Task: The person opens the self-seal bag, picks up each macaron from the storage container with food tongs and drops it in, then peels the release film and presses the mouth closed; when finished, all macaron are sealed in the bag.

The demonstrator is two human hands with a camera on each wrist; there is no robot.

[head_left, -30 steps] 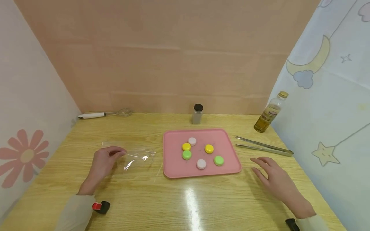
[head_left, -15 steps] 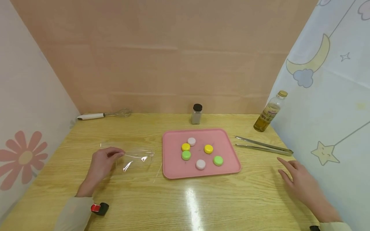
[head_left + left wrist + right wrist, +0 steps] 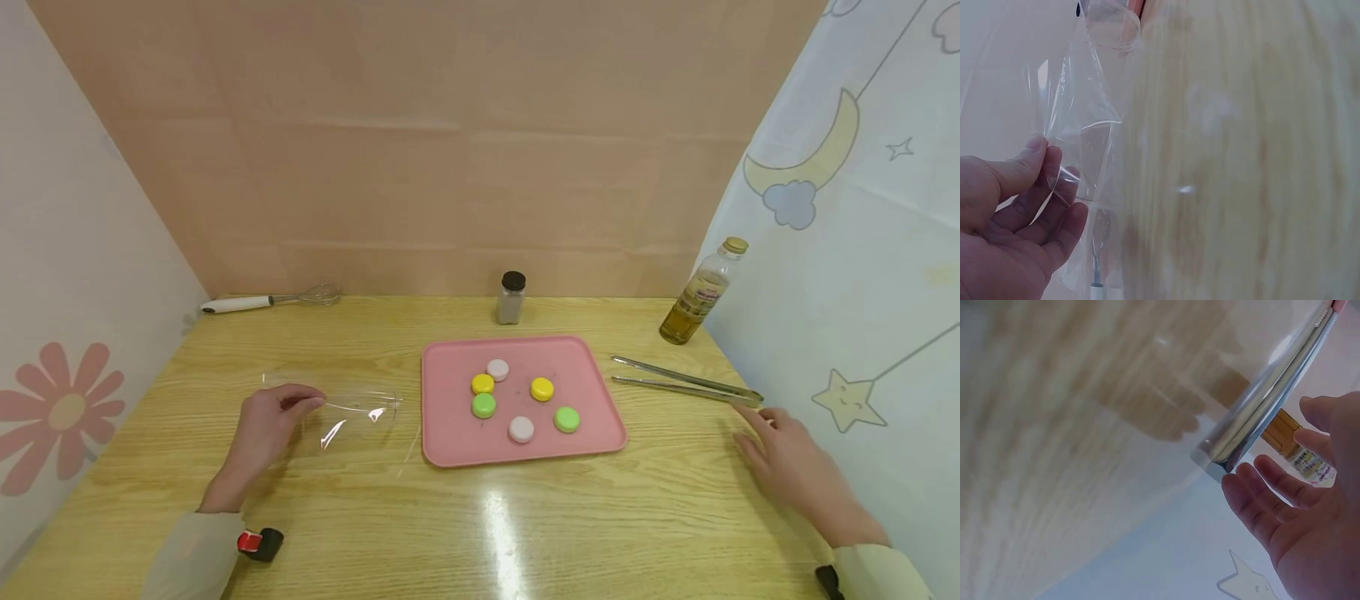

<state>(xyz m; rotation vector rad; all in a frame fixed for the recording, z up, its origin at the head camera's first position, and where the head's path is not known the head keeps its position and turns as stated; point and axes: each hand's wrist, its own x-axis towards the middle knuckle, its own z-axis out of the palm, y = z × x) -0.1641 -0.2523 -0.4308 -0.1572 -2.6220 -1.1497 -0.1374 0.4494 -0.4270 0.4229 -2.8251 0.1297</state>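
My left hand (image 3: 266,429) pinches the edge of a clear plastic bag (image 3: 352,417) between thumb and index finger. The bag is see-through, so its outline is hard to follow. Metal tongs (image 3: 678,375) lie on the right, their arms spread and their joined end toward me. Beside that end is my right hand (image 3: 802,475), fingers loosely bent and not closed around anything. In the right wrist view its fingertips (image 3: 1230,482) are right by the tongs' end; whether they touch I cannot tell. A pink tray (image 3: 450,442) in the middle holds several yellow, green and white macarons (image 3: 567,419).
At the back left lies a whisk (image 3: 240,304) with a white handle. A small jar (image 3: 511,300) with a black lid stands behind the tray. Toward the right wall is a bottle (image 3: 693,300) of amber liquid. Patterned walls close in both sides of the wooden table (image 3: 405,533).
My right hand has moved rightward from beside the tray, then slightly forward to the joined end of the tongs. The left hand has kept its pinch on the bag.
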